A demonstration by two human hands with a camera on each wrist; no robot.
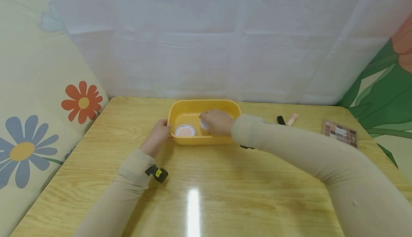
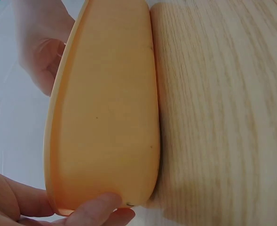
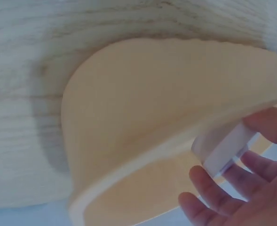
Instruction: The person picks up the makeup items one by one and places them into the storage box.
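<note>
A yellow plastic bin stands on the wooden table. My left hand grips its left end, thumb and fingers on the rim and outer wall; in the left wrist view the fingers press that wall. Inside the bin, at the left, lies a round white-rimmed compact with a pale pink face. My right hand reaches over the right part of the bin and pinches a white, round-looking case between thumb and fingers. From the head view the hand hides most of that case.
Right of the bin, partly behind the right sleeve, lie a black tube and a pinkish tube. Farther right is an eyeshadow palette with brown and pink pans. A white cloth hangs behind the table.
</note>
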